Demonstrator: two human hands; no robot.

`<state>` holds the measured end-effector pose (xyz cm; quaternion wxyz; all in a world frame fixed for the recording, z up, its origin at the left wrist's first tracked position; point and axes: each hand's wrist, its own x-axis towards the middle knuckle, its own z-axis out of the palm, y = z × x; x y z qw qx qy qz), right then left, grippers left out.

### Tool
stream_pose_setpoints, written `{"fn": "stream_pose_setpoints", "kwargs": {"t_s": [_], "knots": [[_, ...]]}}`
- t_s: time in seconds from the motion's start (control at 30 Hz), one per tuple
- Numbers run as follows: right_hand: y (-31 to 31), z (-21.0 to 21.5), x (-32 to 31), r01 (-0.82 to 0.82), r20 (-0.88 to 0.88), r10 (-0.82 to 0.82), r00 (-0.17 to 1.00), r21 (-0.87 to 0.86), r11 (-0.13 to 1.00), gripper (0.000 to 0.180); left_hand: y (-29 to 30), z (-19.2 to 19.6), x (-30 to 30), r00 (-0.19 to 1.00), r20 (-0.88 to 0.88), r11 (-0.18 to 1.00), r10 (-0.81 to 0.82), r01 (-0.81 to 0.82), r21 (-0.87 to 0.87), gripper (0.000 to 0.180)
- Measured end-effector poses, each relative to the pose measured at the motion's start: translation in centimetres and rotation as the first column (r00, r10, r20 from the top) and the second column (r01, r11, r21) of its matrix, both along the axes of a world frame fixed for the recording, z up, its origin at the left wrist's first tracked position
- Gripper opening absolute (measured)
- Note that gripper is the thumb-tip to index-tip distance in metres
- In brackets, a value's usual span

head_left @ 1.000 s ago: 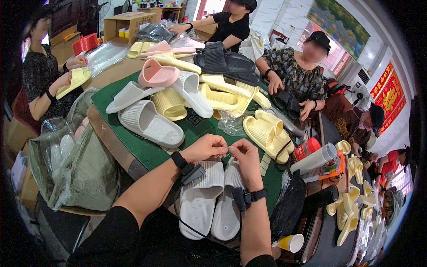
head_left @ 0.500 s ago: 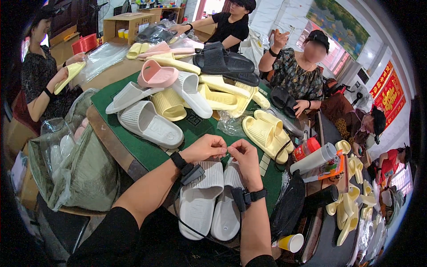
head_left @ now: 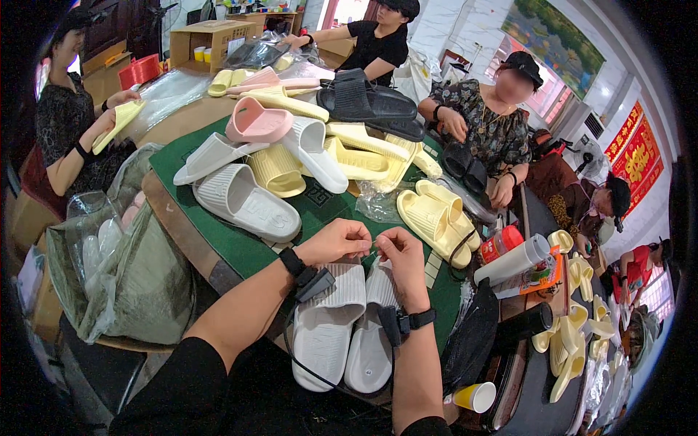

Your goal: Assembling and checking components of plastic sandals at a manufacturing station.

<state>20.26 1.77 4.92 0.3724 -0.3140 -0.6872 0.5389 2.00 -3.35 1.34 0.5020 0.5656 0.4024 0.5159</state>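
Mid-frame, the left hand (head_left: pixel 336 242) and right hand (head_left: pixel 404 256) had fingers (head_left: pixel 356 232) pinched together near grey slippers (head_left: pixel 327 338); anything held was too small to tell.

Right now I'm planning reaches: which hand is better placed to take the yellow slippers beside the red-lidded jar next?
Probably the right hand: the yellow slippers lie ahead and to its right, while the left hand is farther away. Both hands look pinched, so the grip may need to open first.
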Motion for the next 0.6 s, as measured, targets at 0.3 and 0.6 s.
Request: {"fn": "stream_pose_setpoints", "kwargs": {"t_s": [0.3,0.6], "knots": [[0.06,0.19,0.24,-0.029,0.126,0.021,0.992,0.069,0.997,0.006,0.08,-0.04,-0.04,0.999,0.030,1.000,-0.022,0.023,-0.009,0.010],[0.16,-0.05,0.23,-0.002,0.101,-0.006,0.995,0.076,0.997,0.007,-0.02,0.11,0.10,0.998,0.053,1.000,-0.028,0.028,-0.007,0.010]]}}
